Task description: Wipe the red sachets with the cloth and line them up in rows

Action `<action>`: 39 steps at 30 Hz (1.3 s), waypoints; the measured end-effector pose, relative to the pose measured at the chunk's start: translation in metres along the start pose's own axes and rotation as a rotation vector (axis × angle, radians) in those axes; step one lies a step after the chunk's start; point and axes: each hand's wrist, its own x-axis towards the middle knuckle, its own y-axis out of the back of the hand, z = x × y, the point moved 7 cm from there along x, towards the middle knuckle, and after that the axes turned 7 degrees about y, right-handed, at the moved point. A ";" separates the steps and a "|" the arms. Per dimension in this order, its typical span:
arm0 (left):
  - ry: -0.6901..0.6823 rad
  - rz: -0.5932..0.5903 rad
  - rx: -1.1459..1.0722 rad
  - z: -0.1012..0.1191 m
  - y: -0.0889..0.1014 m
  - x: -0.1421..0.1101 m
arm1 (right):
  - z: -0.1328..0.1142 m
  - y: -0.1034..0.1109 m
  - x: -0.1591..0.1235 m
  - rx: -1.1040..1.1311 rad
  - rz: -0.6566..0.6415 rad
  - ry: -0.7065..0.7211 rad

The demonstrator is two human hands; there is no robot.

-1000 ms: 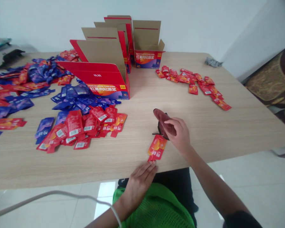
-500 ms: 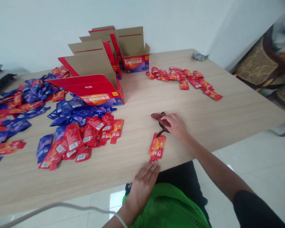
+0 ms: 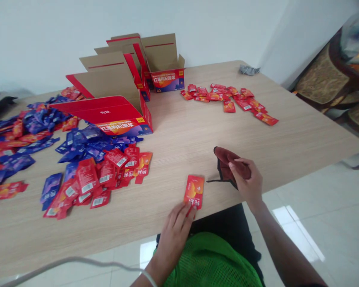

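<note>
A single red sachet (image 3: pixel 194 190) lies flat near the table's front edge. My left hand (image 3: pixel 176 231) rests with its fingers stretched out, the fingertips touching the sachet's near end. To the right, my right hand (image 3: pixel 247 180) is closed on a dark red cloth pouch (image 3: pixel 227 163) with a black cord, pressing it on the wooden table (image 3: pixel 302 147).
A heap of red and blue sachets (image 3: pixel 86 167) covers the left of the table. Several open red cardboard boxes (image 3: pixel 113 103) stand at the back. A row of red sachets (image 3: pixel 230 97) lies at the far right, with a grey cloth (image 3: pixel 249 70) beyond. A white cable (image 3: pixel 62 263) crosses the bottom left.
My right hand has pulled the dark red pouch to the right, away from the single sachet. My left hand's fingertips have moved onto the sachet's near end.
</note>
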 end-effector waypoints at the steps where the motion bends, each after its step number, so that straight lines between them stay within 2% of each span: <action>1: 0.004 0.016 -0.055 -0.001 0.003 -0.001 | 0.010 0.001 -0.005 0.010 0.009 -0.051; 6: 0.020 0.156 -0.348 -0.007 0.027 0.007 | 0.041 0.001 -0.020 0.083 0.080 -0.231; 9: 0.156 0.260 -0.534 -0.022 0.051 0.024 | 0.045 0.001 -0.020 0.120 0.115 -0.265; 11: 0.317 0.236 -0.636 -0.037 0.059 0.041 | 0.044 0.002 -0.019 0.114 0.124 -0.269; 13: 0.469 0.147 -0.688 -0.053 0.057 0.061 | 0.043 0.003 -0.019 0.103 0.128 -0.261; 15: 0.556 0.057 -0.706 -0.066 0.046 0.080 | 0.042 0.004 -0.020 0.104 0.130 -0.252; 17: 0.583 0.000 -0.705 -0.077 0.031 0.097 | 0.041 0.005 -0.020 0.098 0.130 -0.246; 20: 0.534 0.002 -0.586 -0.082 0.015 0.109 | 0.042 0.004 -0.020 0.087 0.125 -0.243; 22: 0.460 0.075 -0.446 -0.074 0.017 0.104 | 0.044 0.002 -0.021 0.092 0.116 -0.245; 25: 0.320 0.117 -0.297 -0.044 0.025 0.075 | 0.046 0.001 -0.021 0.077 0.093 -0.238; 28: 0.167 -0.010 -0.197 -0.009 0.019 0.034 | 0.042 0.001 -0.017 0.041 0.043 -0.224; 31: 0.073 -0.037 -0.129 0.011 0.011 0.003 | 0.018 -0.003 -0.006 0.020 0.001 -0.155; 33: 0.037 0.013 -0.124 0.016 0.009 -0.007 | -0.012 -0.010 0.000 0.048 -0.018 -0.036; 35: 0.015 0.049 -0.138 0.015 0.008 -0.010 | -0.048 -0.026 -0.003 0.127 -0.105 0.126; 37: 0.002 0.064 -0.170 0.013 0.009 -0.009 | -0.084 -0.050 -0.019 0.216 -0.315 0.333; 39: -0.006 0.090 -0.219 0.010 0.011 -0.007 | -0.110 -0.076 -0.050 0.252 -0.595 0.558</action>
